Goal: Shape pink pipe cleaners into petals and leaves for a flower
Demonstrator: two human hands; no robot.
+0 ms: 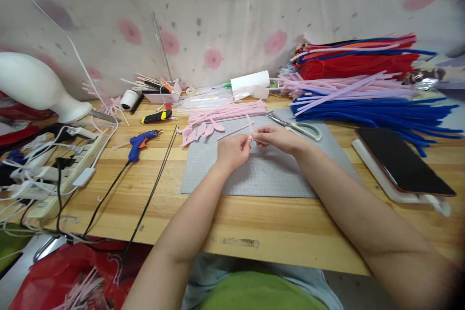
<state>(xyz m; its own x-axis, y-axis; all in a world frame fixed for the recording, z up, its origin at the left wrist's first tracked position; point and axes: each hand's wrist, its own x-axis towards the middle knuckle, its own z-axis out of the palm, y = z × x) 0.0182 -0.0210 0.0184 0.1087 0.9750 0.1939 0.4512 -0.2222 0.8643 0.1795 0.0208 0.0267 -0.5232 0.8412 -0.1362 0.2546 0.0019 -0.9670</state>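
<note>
Above the grey cutting mat (203, 174), my left hand (234, 150) and my right hand (274, 138) meet, fingertips pinched together. Between them is a pale pink pipe cleaner (249, 123), whose upper end sticks up past the fingers. Both hands are closed on it; the part inside the fingers is hidden. Just behind lie a loose pipe cleaner (235, 131) and several pink leaf-shaped pieces (205, 131). A bundle of pink pipe cleaners (227, 111) rests at the mat's back edge. Scissors (296, 127) with pale handles lie beyond my right hand.
A blue glue gun (140, 144), a yellow-and-black cutter (156, 116) and thin dark rods (156, 184) lie left. Blue pipe cleaners (370, 114) are heaped back right, near a phone (405, 160) on a white block. A corded power strip (69, 169) stands far left.
</note>
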